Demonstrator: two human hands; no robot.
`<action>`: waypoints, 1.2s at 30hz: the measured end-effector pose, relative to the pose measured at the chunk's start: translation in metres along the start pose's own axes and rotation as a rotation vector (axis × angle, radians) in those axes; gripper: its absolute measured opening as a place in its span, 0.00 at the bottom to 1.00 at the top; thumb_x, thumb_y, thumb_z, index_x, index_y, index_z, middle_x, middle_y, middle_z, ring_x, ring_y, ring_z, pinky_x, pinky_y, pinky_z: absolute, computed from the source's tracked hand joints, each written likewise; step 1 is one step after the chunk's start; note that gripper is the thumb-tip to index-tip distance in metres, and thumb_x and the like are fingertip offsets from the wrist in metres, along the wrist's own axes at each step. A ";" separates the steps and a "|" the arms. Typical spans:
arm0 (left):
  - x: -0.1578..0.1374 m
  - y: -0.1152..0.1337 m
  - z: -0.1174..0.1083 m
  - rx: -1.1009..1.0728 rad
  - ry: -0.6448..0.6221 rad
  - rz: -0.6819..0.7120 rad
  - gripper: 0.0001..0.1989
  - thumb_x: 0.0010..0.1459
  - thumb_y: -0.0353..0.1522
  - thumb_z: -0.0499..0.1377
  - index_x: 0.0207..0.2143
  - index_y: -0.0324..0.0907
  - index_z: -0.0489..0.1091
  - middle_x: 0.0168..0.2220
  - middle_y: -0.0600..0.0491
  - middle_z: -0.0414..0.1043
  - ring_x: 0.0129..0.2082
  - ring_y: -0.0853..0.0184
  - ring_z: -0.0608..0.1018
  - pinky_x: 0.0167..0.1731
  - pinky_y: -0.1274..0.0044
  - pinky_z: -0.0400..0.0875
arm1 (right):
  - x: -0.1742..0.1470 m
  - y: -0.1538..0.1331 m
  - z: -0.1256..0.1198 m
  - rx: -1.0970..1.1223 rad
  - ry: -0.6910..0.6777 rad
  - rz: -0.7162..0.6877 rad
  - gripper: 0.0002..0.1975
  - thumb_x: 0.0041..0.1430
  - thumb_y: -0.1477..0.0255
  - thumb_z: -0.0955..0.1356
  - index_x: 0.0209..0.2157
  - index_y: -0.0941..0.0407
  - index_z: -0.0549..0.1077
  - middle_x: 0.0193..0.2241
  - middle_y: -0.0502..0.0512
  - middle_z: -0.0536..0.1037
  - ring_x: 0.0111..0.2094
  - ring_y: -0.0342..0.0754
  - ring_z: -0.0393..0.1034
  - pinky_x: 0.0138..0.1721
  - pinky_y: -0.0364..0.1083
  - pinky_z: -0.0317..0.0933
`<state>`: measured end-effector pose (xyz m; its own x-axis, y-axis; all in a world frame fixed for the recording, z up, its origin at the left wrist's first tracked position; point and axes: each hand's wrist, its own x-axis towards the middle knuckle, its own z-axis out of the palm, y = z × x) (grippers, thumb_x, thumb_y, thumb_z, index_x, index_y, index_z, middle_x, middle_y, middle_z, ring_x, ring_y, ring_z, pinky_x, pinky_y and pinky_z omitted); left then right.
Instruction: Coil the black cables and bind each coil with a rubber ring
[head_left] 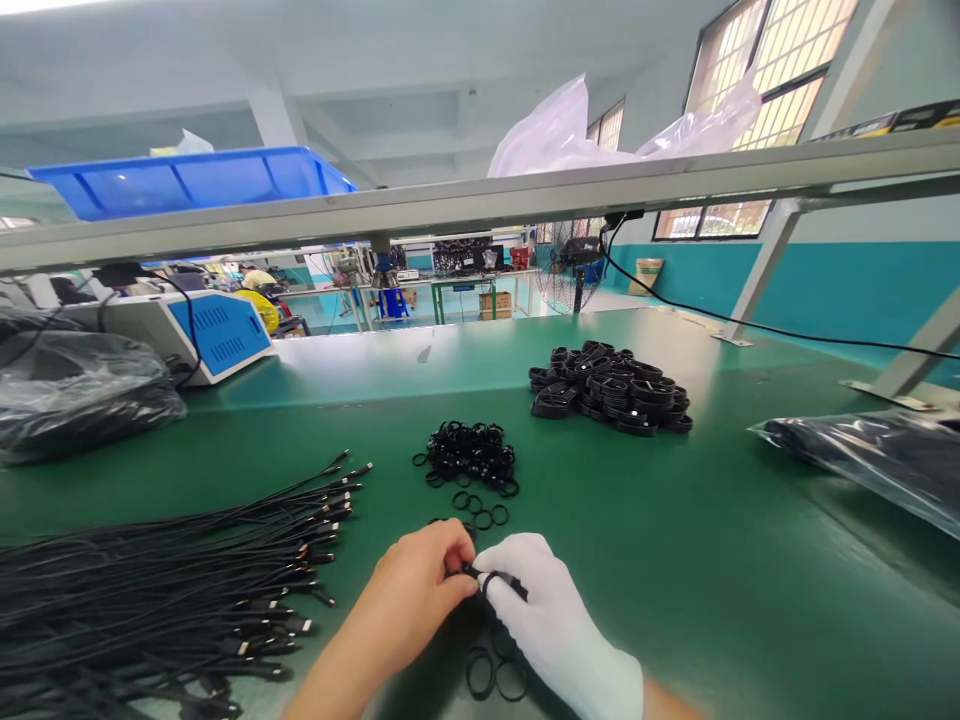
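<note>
My bare left hand [420, 590] and my right hand in a white glove [551, 615] meet low in the middle of the view. Between their fingertips both pinch a black cable [470, 572], most of it hidden under the fingers. A thin black ring [488, 581] loops round a fingertip of the gloved hand. Just beyond the hands several loose black rings [483, 519] lie in front of a heap of black rings [469, 455]. Two more black rings [480, 673] rest on the table below the hands.
Straight black cables [187, 590] with metal plugs spread over the left of the green table [712, 580]. Coiled black cables [611, 388] are piled at the back right. Plastic bags [877, 460] lie at both sides. A shelf [450, 198] with a blue tray [202, 182] crosses above.
</note>
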<state>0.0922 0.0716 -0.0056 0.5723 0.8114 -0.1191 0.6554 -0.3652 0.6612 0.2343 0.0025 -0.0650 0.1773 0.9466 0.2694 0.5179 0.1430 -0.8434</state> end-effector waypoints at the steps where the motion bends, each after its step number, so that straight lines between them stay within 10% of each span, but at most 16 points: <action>1: 0.000 -0.001 0.000 -0.004 -0.005 0.006 0.02 0.46 0.30 0.55 0.26 0.45 0.67 0.23 0.58 0.67 0.24 0.68 0.66 0.23 0.80 0.53 | 0.000 0.001 0.001 -0.013 -0.003 -0.012 0.10 0.51 0.77 0.62 0.30 0.53 0.74 0.29 0.50 0.75 0.37 0.47 0.66 0.40 0.46 0.59; 7: -0.006 -0.021 -0.024 0.028 -0.039 -0.008 0.10 0.44 0.28 0.55 0.31 0.46 0.72 0.28 0.57 0.68 0.26 0.68 0.67 0.26 0.80 0.57 | -0.002 -0.001 -0.001 -0.096 0.086 0.025 0.12 0.49 0.76 0.64 0.37 0.52 0.70 0.36 0.51 0.74 0.41 0.49 0.65 0.42 0.49 0.59; 11: -0.004 -0.032 -0.041 0.027 -0.059 -0.010 0.09 0.45 0.29 0.56 0.31 0.45 0.72 0.27 0.57 0.69 0.27 0.68 0.68 0.27 0.80 0.59 | 0.002 -0.002 0.000 -0.225 0.117 0.068 0.05 0.46 0.75 0.67 0.23 0.54 0.64 0.31 0.50 0.71 0.37 0.50 0.62 0.38 0.49 0.57; 23: 0.096 -0.056 -0.016 0.242 0.201 -0.178 0.13 0.60 0.36 0.55 0.45 0.40 0.66 0.46 0.49 0.68 0.41 0.65 0.73 0.41 0.67 0.70 | -0.002 -0.007 -0.001 -0.197 0.009 -0.068 0.07 0.46 0.80 0.67 0.25 0.53 0.67 0.32 0.48 0.70 0.40 0.47 0.60 0.43 0.48 0.54; 36: 0.056 -0.048 -0.055 0.252 0.066 -0.122 0.10 0.54 0.36 0.56 0.24 0.41 0.71 0.22 0.56 0.72 0.25 0.67 0.73 0.28 0.76 0.64 | -0.005 -0.007 0.005 -0.186 0.039 -0.271 0.16 0.40 0.86 0.62 0.29 0.53 0.68 0.34 0.49 0.70 0.41 0.46 0.61 0.45 0.48 0.55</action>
<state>0.0660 0.1596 -0.0037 0.4541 0.8810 -0.1326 0.8237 -0.3585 0.4394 0.2257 -0.0024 -0.0624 0.0421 0.8691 0.4929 0.6939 0.3295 -0.6402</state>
